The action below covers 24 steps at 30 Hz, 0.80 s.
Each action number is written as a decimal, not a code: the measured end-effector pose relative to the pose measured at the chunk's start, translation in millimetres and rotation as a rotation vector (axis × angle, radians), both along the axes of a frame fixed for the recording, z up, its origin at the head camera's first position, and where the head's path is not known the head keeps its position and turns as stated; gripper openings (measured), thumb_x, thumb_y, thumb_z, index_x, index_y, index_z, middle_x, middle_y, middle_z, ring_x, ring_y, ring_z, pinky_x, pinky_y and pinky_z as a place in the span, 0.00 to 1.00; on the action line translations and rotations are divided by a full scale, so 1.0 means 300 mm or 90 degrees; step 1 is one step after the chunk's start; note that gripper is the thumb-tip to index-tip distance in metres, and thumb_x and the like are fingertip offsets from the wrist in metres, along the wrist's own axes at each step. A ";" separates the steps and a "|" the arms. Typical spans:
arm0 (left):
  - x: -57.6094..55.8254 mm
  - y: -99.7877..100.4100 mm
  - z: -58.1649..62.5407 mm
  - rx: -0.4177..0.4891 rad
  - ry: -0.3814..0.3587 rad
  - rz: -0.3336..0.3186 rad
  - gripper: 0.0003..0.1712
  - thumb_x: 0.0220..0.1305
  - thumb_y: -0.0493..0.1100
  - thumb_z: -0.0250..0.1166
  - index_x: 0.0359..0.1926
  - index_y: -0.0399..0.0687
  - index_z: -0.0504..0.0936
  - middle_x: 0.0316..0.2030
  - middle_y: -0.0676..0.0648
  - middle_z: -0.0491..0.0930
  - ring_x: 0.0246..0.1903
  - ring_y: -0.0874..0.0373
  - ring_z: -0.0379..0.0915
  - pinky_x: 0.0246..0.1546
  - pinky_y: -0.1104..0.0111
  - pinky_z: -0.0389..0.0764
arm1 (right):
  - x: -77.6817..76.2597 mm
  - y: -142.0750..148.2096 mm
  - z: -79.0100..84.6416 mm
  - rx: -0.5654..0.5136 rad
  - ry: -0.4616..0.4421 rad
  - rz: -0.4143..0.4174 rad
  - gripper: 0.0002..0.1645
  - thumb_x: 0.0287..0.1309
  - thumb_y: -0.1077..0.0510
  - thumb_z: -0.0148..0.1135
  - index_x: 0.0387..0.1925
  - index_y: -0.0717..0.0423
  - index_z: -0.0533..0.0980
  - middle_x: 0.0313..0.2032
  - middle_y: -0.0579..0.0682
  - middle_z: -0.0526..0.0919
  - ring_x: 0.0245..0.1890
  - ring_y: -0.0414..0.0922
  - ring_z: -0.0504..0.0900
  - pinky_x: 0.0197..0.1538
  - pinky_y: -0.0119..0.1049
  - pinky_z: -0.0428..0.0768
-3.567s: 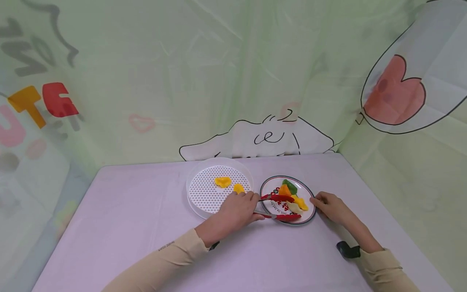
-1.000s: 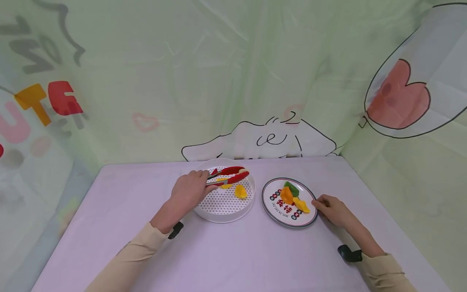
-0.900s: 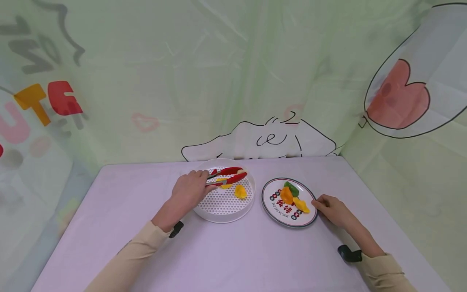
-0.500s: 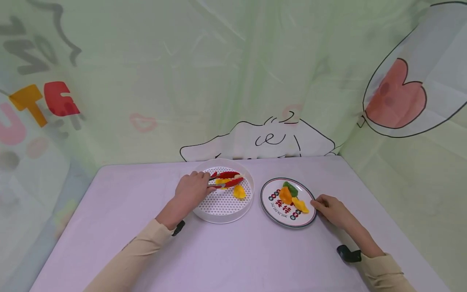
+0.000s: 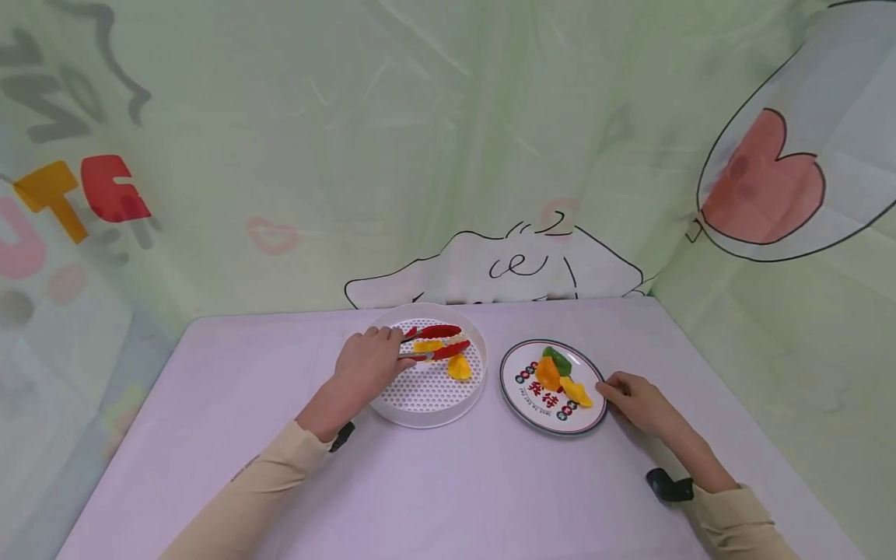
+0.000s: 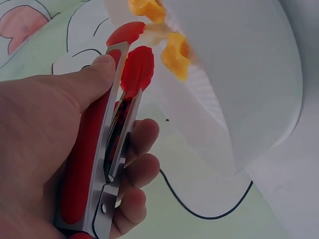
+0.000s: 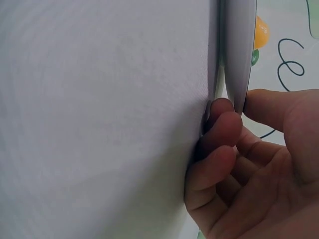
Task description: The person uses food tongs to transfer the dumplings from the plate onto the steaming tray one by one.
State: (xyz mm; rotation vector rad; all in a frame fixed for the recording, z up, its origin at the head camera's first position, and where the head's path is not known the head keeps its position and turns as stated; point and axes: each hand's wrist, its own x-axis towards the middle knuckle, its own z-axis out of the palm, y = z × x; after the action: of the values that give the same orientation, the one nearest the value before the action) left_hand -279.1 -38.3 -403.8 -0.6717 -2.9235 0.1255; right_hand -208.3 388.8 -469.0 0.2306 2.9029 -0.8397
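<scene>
Left grip (image 5: 369,362): curled round tongs (image 5: 442,331). Right grip (image 5: 638,403): pinching plate (image 5: 516,398). Yellow pieces (image 5: 459,368) beside tongs, in perforated tray (image 5: 420,418). Printed backdrop (image 5: 315,155).

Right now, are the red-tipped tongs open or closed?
Open: the tongs in the left hand show their two red tips apart, with a visible gap, over the perforated white tray.
</scene>
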 end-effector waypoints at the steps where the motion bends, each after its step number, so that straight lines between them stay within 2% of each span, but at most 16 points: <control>1: 0.001 -0.003 0.004 -0.001 0.005 -0.001 0.35 0.55 0.65 0.60 0.53 0.44 0.72 0.43 0.45 0.78 0.38 0.53 0.72 0.36 0.65 0.78 | -0.001 0.001 0.000 0.001 -0.001 -0.001 0.28 0.62 0.39 0.49 0.41 0.62 0.72 0.25 0.50 0.73 0.26 0.44 0.70 0.28 0.33 0.72; 6: 0.018 -0.015 0.041 0.002 0.017 0.000 0.37 0.55 0.68 0.56 0.53 0.44 0.70 0.43 0.46 0.77 0.37 0.54 0.71 0.35 0.65 0.78 | -0.003 0.003 -0.001 -0.003 -0.006 -0.002 0.27 0.62 0.40 0.50 0.41 0.62 0.72 0.25 0.50 0.73 0.26 0.44 0.70 0.28 0.33 0.72; 11: 0.056 -0.003 0.075 0.045 0.024 -0.018 0.40 0.52 0.69 0.58 0.54 0.43 0.69 0.43 0.46 0.76 0.39 0.54 0.71 0.34 0.65 0.78 | -0.003 0.003 0.000 -0.003 -0.008 -0.002 0.27 0.62 0.40 0.50 0.41 0.62 0.72 0.25 0.50 0.73 0.26 0.44 0.70 0.28 0.33 0.72; 14: 0.079 0.021 0.074 0.064 0.026 -0.043 0.45 0.50 0.71 0.58 0.58 0.43 0.65 0.47 0.45 0.75 0.42 0.53 0.71 0.36 0.65 0.79 | -0.002 0.002 0.001 -0.001 -0.006 -0.004 0.27 0.63 0.40 0.49 0.41 0.62 0.72 0.25 0.50 0.73 0.26 0.44 0.70 0.28 0.33 0.72; 19: 0.112 0.075 0.063 0.086 0.007 -0.074 0.48 0.49 0.71 0.59 0.62 0.44 0.61 0.54 0.44 0.72 0.50 0.52 0.70 0.44 0.61 0.78 | -0.003 0.002 0.002 0.001 0.000 0.000 0.25 0.63 0.41 0.50 0.40 0.62 0.72 0.25 0.50 0.72 0.26 0.44 0.70 0.28 0.32 0.71; 22: 0.126 0.108 0.058 0.091 0.002 -0.086 0.48 0.49 0.70 0.60 0.61 0.44 0.61 0.53 0.45 0.72 0.51 0.52 0.70 0.45 0.61 0.78 | -0.003 0.002 0.003 -0.001 0.003 0.003 0.25 0.63 0.42 0.50 0.40 0.62 0.72 0.24 0.50 0.72 0.26 0.44 0.70 0.28 0.32 0.71; 24: 0.130 0.127 0.054 0.080 0.010 -0.096 0.47 0.49 0.71 0.60 0.60 0.44 0.62 0.50 0.46 0.73 0.48 0.53 0.70 0.43 0.63 0.79 | -0.003 0.001 0.002 -0.001 0.004 0.002 0.25 0.63 0.42 0.50 0.40 0.62 0.72 0.24 0.50 0.72 0.26 0.44 0.70 0.28 0.32 0.72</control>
State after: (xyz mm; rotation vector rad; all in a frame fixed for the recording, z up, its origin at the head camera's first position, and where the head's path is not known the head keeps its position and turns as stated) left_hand -240.2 -0.2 -387.5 -0.8616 -2.8239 -0.0671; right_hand -209.2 389.1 -468.3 0.2227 2.9072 -0.8443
